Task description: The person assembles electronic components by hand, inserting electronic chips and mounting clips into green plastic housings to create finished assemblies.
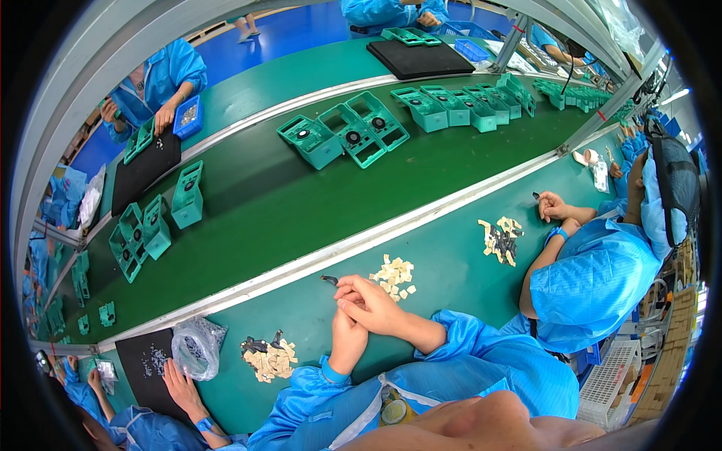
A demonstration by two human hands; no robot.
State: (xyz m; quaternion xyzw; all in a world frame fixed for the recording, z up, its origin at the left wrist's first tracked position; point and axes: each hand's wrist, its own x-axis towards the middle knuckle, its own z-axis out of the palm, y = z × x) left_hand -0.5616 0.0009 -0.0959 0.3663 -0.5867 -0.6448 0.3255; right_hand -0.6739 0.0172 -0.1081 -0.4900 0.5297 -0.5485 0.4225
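Note:
In the middle of the bench, my right hand (374, 304) is closed, with a small black curved part (329, 280) showing at its fingertips. My left hand (347, 340), with a blue band at its wrist, lies against the right one. Its fingers are curled and mostly hidden, so I cannot make out what they hold, if anything. Beyond my right hand lies a loose pile of small cream-coloured pieces (394, 275). Left of my hands is another pile of cream pieces (272, 362), mixed with black parts (256, 346).
A green conveyor (301, 218), edged by a metal rail (263, 284), carries several green plastic housings (365, 128). To the right, a co-worker (594, 278) sits by a mixed pile (501, 240). On the left, another person's hand (183, 387) is beside a clear plastic bag (199, 349) and black mat (147, 368).

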